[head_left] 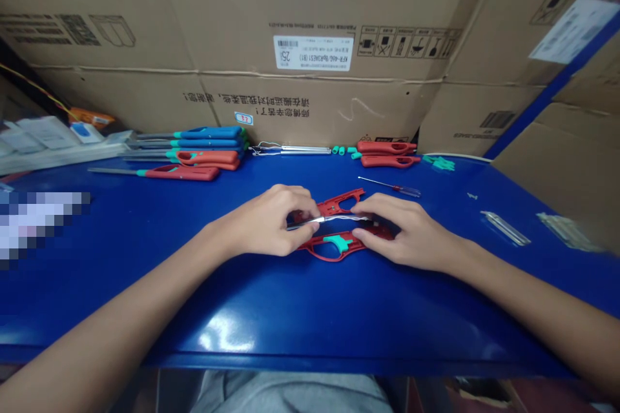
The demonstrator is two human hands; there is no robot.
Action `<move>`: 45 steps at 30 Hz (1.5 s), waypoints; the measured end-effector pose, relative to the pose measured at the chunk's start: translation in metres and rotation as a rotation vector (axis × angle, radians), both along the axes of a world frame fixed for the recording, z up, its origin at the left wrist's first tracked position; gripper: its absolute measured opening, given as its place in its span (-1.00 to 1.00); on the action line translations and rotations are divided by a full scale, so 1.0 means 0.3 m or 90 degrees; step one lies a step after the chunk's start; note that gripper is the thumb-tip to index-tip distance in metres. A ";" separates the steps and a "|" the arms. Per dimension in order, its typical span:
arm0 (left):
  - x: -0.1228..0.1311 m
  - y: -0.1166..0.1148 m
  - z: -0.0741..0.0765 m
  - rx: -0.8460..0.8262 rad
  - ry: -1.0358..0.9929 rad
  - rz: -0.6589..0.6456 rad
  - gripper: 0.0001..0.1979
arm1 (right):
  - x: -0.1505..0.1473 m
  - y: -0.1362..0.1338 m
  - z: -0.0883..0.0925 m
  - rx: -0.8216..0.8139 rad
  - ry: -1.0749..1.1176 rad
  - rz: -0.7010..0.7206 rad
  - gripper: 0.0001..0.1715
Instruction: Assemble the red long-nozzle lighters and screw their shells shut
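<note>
The left hand (264, 221) and right hand (404, 232) pinch a metal tube (329, 219) between their fingertips, just above an open red lighter shell (339, 246) on the blue table (310, 329). A level, steady pinch suits this close work.

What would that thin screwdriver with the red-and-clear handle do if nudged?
The thin screwdriver would probably roll, since its handle looks round. Its slender metal shaft looks stiff, and the glossy blue tabletop may let it slide.
</note>
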State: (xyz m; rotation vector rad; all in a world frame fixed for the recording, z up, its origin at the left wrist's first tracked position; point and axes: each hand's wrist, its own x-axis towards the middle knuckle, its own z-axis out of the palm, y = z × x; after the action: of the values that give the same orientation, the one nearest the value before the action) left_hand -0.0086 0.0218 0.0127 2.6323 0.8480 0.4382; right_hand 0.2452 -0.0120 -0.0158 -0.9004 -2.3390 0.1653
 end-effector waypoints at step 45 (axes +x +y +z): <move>-0.025 0.011 0.006 -0.023 0.180 0.032 -0.89 | 0.003 0.002 0.001 0.044 0.051 0.047 -0.85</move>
State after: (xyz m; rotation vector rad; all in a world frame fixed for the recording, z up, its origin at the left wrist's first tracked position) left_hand -0.0162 0.0251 0.0146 2.6821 0.9981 0.0616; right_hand 0.2460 -0.0114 -0.0155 -0.7610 -2.2909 0.1471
